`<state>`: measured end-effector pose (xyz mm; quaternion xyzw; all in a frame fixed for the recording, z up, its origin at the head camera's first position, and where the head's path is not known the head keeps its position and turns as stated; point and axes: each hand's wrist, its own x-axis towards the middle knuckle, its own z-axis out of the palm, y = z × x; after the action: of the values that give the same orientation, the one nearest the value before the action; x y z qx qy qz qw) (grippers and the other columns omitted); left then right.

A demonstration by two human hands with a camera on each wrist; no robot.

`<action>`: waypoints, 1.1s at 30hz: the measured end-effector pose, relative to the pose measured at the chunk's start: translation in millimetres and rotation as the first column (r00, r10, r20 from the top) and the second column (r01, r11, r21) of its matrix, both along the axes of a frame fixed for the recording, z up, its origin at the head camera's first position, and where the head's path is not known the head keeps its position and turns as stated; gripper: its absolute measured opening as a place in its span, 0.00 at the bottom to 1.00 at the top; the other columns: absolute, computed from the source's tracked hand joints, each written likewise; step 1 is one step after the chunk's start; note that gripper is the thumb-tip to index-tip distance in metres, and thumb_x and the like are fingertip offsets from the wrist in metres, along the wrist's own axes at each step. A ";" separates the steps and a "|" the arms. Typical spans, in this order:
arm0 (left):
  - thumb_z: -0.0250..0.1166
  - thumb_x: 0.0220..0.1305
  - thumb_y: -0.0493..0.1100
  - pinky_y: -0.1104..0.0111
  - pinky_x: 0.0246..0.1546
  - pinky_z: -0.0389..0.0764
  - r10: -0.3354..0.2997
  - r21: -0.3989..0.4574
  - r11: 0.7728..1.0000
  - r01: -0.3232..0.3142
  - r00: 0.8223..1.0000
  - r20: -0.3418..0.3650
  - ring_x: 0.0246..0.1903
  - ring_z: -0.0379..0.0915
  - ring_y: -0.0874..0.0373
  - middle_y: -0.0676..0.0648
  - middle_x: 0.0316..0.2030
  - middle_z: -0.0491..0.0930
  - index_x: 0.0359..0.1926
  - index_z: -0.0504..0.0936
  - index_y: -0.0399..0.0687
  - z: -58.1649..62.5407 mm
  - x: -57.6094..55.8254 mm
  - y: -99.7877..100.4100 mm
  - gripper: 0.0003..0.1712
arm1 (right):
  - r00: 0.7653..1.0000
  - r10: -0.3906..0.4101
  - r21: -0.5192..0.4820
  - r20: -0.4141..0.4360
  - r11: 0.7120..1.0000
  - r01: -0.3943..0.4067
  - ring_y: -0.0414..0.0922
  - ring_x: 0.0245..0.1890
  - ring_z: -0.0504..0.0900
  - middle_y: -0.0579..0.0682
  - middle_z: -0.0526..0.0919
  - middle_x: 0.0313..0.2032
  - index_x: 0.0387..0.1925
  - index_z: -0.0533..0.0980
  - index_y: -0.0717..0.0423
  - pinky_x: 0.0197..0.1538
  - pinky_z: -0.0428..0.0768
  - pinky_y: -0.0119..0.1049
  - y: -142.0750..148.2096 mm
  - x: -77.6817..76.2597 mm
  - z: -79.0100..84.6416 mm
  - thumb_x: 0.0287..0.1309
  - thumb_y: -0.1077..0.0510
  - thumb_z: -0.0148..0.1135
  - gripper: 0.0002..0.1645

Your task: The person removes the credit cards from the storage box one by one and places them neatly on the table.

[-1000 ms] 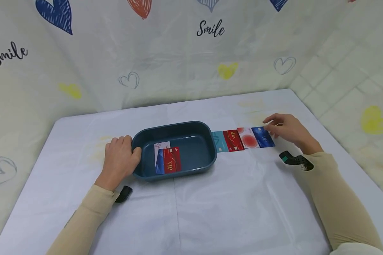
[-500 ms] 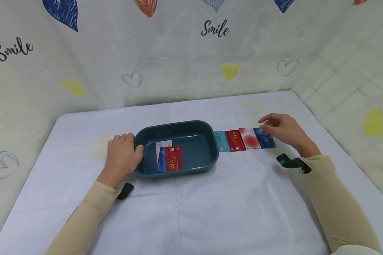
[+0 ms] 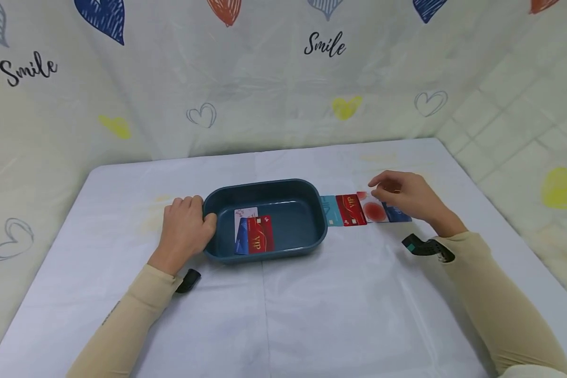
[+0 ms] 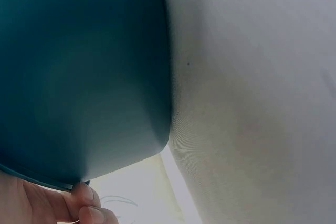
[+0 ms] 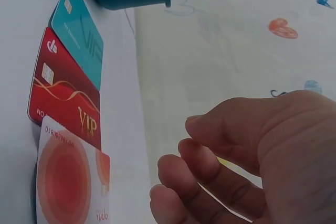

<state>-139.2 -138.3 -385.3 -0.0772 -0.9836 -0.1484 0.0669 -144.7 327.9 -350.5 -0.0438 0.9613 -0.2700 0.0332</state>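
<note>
My left hand [image 3: 183, 230] grips the left end of a dark teal rectangular dish [image 3: 295, 223]; the left wrist view shows its fingertips [image 4: 84, 195] at the rim. Inside the dish, a red VIP card [image 3: 261, 234] overlaps a blue card [image 3: 241, 239] and a white card [image 3: 245, 212]. A row of overlapping cards runs right from the dish: teal [image 3: 332, 210], red VIP [image 3: 351, 210], white with red circles [image 3: 374, 211], then blue [image 3: 399, 214]. My right hand [image 3: 408, 195] hovers above the last two with fingers loosely bent and nothing held, partly hiding the blue one.
A white cloth [image 3: 312, 310] covers the table. Behind it hangs a pale backdrop [image 3: 264, 79] printed with hearts and "Smile". Black wrist devices [image 3: 427, 247] sit at both beige sleeves.
My right hand has moved a little left, from over the blue card toward the white and red one. My left hand stays on the dish. The head view has shifted slightly.
</note>
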 end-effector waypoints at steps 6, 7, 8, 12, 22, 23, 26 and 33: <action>0.47 0.63 0.48 0.51 0.42 0.65 -0.005 0.003 1.000 0.005 1.000 -0.002 0.38 0.65 0.42 0.37 0.34 0.76 0.39 0.74 0.34 0.7 0.5 -1.6 0.20 | 0.998 0.059 0.008 -0.037 0.998 -0.058 0.45 0.38 0.80 0.48 0.85 0.38 0.48 0.80 0.48 0.44 0.76 0.36 -18.8 0.5 9.5 0.62 0.50 0.59 0.14; 0.47 0.63 0.48 0.51 0.43 0.65 -0.006 0.005 1.000 0.006 1.000 -0.002 0.38 0.66 0.42 0.37 0.33 0.76 0.38 0.74 0.34 0.8 0.5 -1.9 0.20 | 0.997 0.069 0.009 -0.041 0.998 -0.069 0.45 0.38 0.80 0.48 0.85 0.37 0.47 0.80 0.48 0.44 0.76 0.36 -22.3 0.4 10.6 0.62 0.51 0.59 0.13; 0.47 0.62 0.48 0.51 0.43 0.65 -0.007 0.007 1.000 0.007 1.000 -0.004 0.38 0.66 0.42 0.37 0.33 0.76 0.38 0.74 0.34 0.9 0.5 -2.2 0.19 | 0.996 0.077 0.012 -0.045 0.997 -0.077 0.44 0.37 0.80 0.47 0.85 0.37 0.46 0.80 0.48 0.44 0.76 0.36 -25.7 0.4 11.8 0.62 0.52 0.59 0.13; 0.47 0.62 0.48 0.52 0.42 0.65 -0.010 0.015 1.000 0.010 1.000 -0.006 0.38 0.66 0.42 0.37 0.33 0.76 0.38 0.74 0.34 0.9 0.6 -3.3 0.19 | 0.991 0.115 0.019 -0.064 0.993 -0.114 0.43 0.35 0.81 0.46 0.85 0.36 0.44 0.81 0.46 0.42 0.78 0.33 -38.7 0.1 15.5 0.62 0.54 0.59 0.10; 0.47 0.62 0.49 0.53 0.41 0.64 -0.018 0.023 1.000 0.018 1.000 -0.007 0.37 0.65 0.43 0.38 0.33 0.75 0.37 0.73 0.35 0.3 0.0 -3.8 0.19 | 0.970 0.223 0.002 -0.100 0.975 -0.224 0.40 0.29 0.81 0.45 0.84 0.31 0.42 0.80 0.44 0.36 0.78 0.30 -64.0 -1.7 26.2 0.60 0.56 0.61 0.09; 0.47 0.62 0.49 0.53 0.42 0.64 -0.016 0.022 1.000 0.016 1.000 -0.004 0.37 0.65 0.43 0.38 0.33 0.75 0.38 0.73 0.35 0.3 0.0 -3.8 0.19 | 0.966 0.235 0.005 -0.105 0.972 -0.236 0.39 0.28 0.80 0.45 0.84 0.31 0.42 0.80 0.44 0.36 0.78 0.30 -66.5 -2.4 27.0 0.60 0.56 0.62 0.09; 0.47 0.62 0.49 0.53 0.42 0.64 -0.012 0.018 1.000 0.011 1.000 0.008 0.38 0.65 0.43 0.38 0.34 0.76 0.40 0.73 0.34 0.7 -0.3 -4.2 0.21 | 0.950 0.281 0.023 -0.134 0.960 -0.280 0.38 0.27 0.80 0.43 0.84 0.30 0.42 0.80 0.44 0.36 0.78 0.30 -73.6 -5.0 29.5 0.59 0.57 0.63 0.09; 0.47 0.62 0.49 0.54 0.41 0.64 -0.013 0.022 1.000 0.013 1.000 0.004 0.37 0.65 0.44 0.39 0.31 0.74 0.36 0.73 0.37 1.6 -0.4 -4.3 0.19 | 0.909 0.384 0.047 -0.161 0.923 -0.382 0.36 0.29 0.81 0.44 0.86 0.33 0.43 0.80 0.47 0.37 0.79 0.29 -90.6 -9.8 36.6 0.61 0.57 0.62 0.09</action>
<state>-139.6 -142.6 -383.8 -0.0824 -0.9816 -0.1599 0.0647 -154.5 237.2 -313.9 -0.2536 0.9353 -0.2468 0.0049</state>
